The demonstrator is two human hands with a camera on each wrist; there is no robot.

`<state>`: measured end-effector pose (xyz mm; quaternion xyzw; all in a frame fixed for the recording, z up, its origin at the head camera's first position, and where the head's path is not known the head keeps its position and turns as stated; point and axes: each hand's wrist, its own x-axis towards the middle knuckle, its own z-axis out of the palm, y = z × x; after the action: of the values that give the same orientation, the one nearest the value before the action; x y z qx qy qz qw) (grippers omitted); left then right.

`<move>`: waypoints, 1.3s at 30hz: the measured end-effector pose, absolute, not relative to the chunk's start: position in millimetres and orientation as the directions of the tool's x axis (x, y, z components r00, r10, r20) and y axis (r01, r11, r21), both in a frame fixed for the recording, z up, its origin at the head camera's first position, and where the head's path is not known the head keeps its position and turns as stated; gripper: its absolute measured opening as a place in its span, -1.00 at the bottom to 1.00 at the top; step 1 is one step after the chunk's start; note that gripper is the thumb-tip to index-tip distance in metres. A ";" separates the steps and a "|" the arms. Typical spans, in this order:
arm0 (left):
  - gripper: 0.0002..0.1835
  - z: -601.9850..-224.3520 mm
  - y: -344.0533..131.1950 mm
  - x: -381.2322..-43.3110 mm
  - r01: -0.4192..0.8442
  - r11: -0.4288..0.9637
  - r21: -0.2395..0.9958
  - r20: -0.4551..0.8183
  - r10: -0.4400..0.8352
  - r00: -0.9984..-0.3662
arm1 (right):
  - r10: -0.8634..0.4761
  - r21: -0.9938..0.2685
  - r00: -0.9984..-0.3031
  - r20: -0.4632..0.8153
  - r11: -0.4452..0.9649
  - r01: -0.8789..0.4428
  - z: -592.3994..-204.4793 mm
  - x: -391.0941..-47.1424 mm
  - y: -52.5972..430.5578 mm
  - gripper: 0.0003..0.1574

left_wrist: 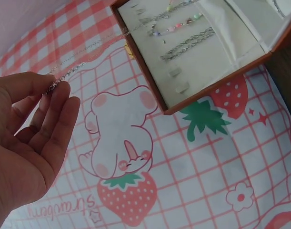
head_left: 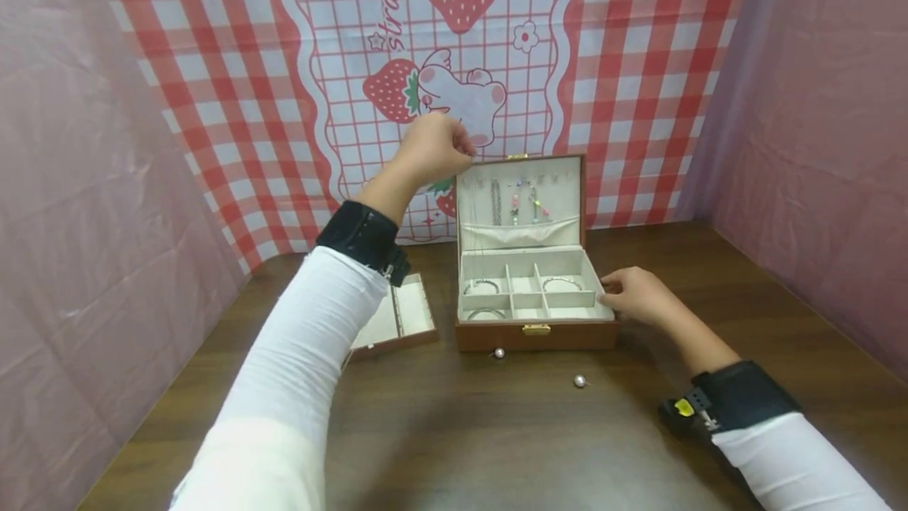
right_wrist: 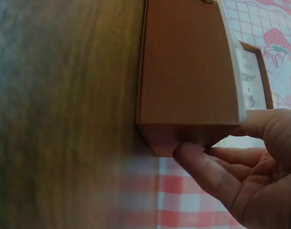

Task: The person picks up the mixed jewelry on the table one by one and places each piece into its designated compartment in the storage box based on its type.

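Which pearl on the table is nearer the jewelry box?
The left pearl, just in front of the jewelry box; the right pearl lies farther out, toward the wearer.

Pink drapes (head_left: 816, 124) and strawberry cloth (head_left: 631, 69) form a booth.

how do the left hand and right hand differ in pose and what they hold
Height: the left hand is raised well above the table; the right hand is low, beside the jewelry box.
Hold: the left hand pinches a thin silver chain; the right hand grips the box's right side.
Shared: both are bare, with black wristbands and white sleeves.
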<state>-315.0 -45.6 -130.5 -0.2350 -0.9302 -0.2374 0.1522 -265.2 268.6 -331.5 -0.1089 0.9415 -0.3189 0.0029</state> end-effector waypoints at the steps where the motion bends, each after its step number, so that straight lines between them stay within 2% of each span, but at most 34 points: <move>1: -0.94 -130.4 -43.5 -317.9 0.498 0.784 0.371 0.395 0.353 -0.848 | -0.200 -0.632 -0.978 0.052 0.752 -0.187 -333.1 -265.8 268.8 -0.41; 6: -0.91 -131.5 -35.7 -333.7 0.447 0.818 0.362 0.407 0.293 -0.865 | -0.172 -0.718 -0.984 0.037 0.681 -0.146 -336.4 -267.7 269.3 -0.40; 15: -0.80 -140.0 -28.1 -363.6 0.358 0.857 0.372 0.442 0.175 -0.880 | -0.165 -0.721 -0.985 0.046 0.677 -0.147 -336.6 -265.0 268.3 -0.41; 20: -0.80 -145.9 -28.2 -376.6 0.320 0.859 0.399 0.454 0.117 -0.883 | -0.166 -0.721 -0.985 0.047 0.677 -0.149 -338.1 -266.3 265.1 -0.40; 30: -0.82 -167.2 -21.6 -401.6 0.313 0.890 0.333 0.443 0.146 -0.885 | -0.175 -0.680 -0.982 0.077 0.711 -0.180 -336.3 -268.5 269.1 -0.41; 39: -0.84 -198.7 -11.3 -412.1 0.306 0.892 0.334 0.410 0.155 -0.899 | -0.189 -0.627 -0.975 0.115 0.747 -0.219 -338.1 -266.5 267.2 -0.44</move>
<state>-412.1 -11.3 -198.7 -0.1210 -0.9539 -0.1990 0.1895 -266.5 267.2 -338.1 -0.1094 0.9344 -0.3382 -0.0222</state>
